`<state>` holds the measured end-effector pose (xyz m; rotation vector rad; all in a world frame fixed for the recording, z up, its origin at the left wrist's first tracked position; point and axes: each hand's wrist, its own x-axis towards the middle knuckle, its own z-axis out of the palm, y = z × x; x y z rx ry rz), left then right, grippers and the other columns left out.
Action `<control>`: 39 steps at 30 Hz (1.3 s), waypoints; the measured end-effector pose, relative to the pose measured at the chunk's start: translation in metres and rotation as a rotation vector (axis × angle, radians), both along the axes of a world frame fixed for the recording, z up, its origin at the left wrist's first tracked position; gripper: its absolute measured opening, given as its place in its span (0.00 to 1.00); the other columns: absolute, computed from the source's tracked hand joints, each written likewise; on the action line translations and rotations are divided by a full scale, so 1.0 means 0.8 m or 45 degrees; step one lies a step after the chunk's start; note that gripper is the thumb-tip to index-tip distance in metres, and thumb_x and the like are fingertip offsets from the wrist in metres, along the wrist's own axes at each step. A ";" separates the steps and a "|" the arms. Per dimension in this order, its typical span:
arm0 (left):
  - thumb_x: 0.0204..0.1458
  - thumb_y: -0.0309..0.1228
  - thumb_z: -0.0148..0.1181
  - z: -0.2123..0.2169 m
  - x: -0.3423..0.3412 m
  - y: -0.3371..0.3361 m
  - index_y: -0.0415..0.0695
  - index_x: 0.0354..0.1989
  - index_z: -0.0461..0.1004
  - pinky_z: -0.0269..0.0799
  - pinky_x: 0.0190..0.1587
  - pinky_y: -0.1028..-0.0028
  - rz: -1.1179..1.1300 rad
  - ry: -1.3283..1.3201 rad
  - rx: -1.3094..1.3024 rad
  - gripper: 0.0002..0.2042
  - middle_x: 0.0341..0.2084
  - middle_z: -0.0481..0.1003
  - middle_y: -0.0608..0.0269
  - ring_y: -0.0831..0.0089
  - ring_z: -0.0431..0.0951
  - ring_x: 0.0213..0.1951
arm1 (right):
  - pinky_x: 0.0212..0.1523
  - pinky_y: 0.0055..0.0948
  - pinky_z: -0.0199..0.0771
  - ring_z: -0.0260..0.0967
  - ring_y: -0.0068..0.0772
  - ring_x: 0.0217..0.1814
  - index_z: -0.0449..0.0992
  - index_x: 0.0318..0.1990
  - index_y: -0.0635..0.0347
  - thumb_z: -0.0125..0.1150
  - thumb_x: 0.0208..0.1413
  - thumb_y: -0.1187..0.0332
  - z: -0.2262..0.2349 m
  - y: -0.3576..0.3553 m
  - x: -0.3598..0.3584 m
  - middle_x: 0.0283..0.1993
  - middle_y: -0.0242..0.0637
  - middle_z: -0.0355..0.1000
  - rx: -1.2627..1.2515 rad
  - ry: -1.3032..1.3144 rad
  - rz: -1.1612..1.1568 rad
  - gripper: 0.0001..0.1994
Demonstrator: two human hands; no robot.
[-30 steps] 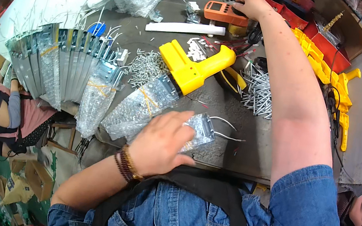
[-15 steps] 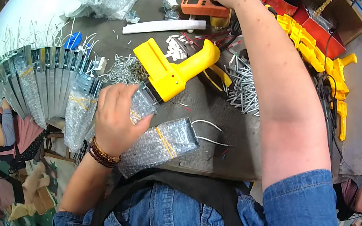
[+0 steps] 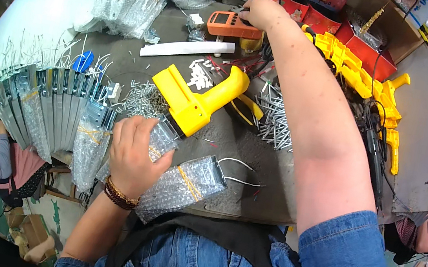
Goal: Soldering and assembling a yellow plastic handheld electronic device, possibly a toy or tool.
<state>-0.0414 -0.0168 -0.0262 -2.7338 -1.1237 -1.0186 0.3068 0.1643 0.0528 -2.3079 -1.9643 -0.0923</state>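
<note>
Head view: the left hand [image 3: 132,156] lies flat, fingers spread, on a bubble-wrapped metal part [image 3: 151,148] at the near edge of the workbench [image 3: 268,183]. That part's long axis runs from the near-left edge up toward the yellow drill housing [image 3: 196,102], its far end tucked just beside the housing's butt. A second bubble-wrapped part [image 3: 185,183] lies touching it on the right, bound with a rubber band, its bare wire leads [image 3: 238,172] pointing right across open dark benchtop.

Far across the bench, the right hand [image 3: 264,13] curls down at the far edge, fingers closed on something beside the orange multimeter [image 3: 233,24]; what it grips I cannot tell.

Left edge: a fanned row of wrapped parts [image 3: 42,103] crowds the corner. A screw pile [image 3: 142,99] sits behind the left hand, nails [image 3: 276,119] under the right forearm. Free room lies only right of the leads.
</note>
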 end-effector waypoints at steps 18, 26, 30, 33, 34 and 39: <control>0.36 0.29 0.73 0.000 0.002 0.002 0.35 0.55 0.66 0.65 0.55 0.55 -0.003 -0.038 -0.092 0.35 0.48 0.70 0.45 0.46 0.68 0.51 | 0.60 0.43 0.71 0.70 0.43 0.61 0.76 0.57 0.41 0.55 0.61 0.51 -0.006 -0.008 0.014 0.58 0.35 0.74 0.050 0.054 -0.005 0.19; 0.39 0.31 0.72 -0.004 -0.006 0.003 0.38 0.57 0.66 0.65 0.56 0.56 0.051 -0.043 -0.173 0.34 0.49 0.70 0.47 0.48 0.68 0.52 | 0.58 0.44 0.72 0.72 0.45 0.59 0.76 0.56 0.44 0.55 0.60 0.51 0.001 -0.001 0.006 0.56 0.38 0.75 0.006 0.012 0.026 0.19; 0.42 0.35 0.71 -0.003 -0.004 0.004 0.39 0.59 0.64 0.64 0.57 0.56 0.037 0.011 -0.174 0.34 0.49 0.70 0.48 0.50 0.68 0.53 | 0.58 0.45 0.72 0.72 0.47 0.59 0.76 0.56 0.46 0.55 0.60 0.52 -0.004 0.000 0.024 0.57 0.42 0.75 -0.010 -0.012 0.067 0.20; 0.48 0.46 0.67 -0.006 -0.003 0.003 0.37 0.66 0.57 0.61 0.58 0.58 0.054 0.223 -0.186 0.40 0.51 0.68 0.51 0.54 0.67 0.54 | 0.58 0.45 0.72 0.72 0.48 0.59 0.75 0.57 0.46 0.55 0.60 0.52 -0.003 -0.006 0.011 0.57 0.43 0.75 -0.042 -0.019 0.024 0.20; 0.48 0.46 0.67 -0.005 -0.003 0.003 0.37 0.66 0.57 0.61 0.58 0.58 0.066 0.219 -0.186 0.40 0.51 0.68 0.51 0.54 0.67 0.54 | 0.58 0.45 0.72 0.72 0.48 0.59 0.75 0.57 0.46 0.55 0.60 0.52 0.000 -0.007 0.011 0.57 0.43 0.75 -0.040 -0.022 0.036 0.20; 0.51 0.46 0.64 -0.007 -0.001 0.004 0.35 0.68 0.54 0.61 0.58 0.59 0.068 0.301 -0.164 0.41 0.51 0.67 0.50 0.56 0.67 0.54 | 0.57 0.45 0.72 0.72 0.48 0.58 0.76 0.56 0.48 0.54 0.61 0.52 0.007 -0.009 0.014 0.55 0.44 0.75 0.025 0.009 0.044 0.20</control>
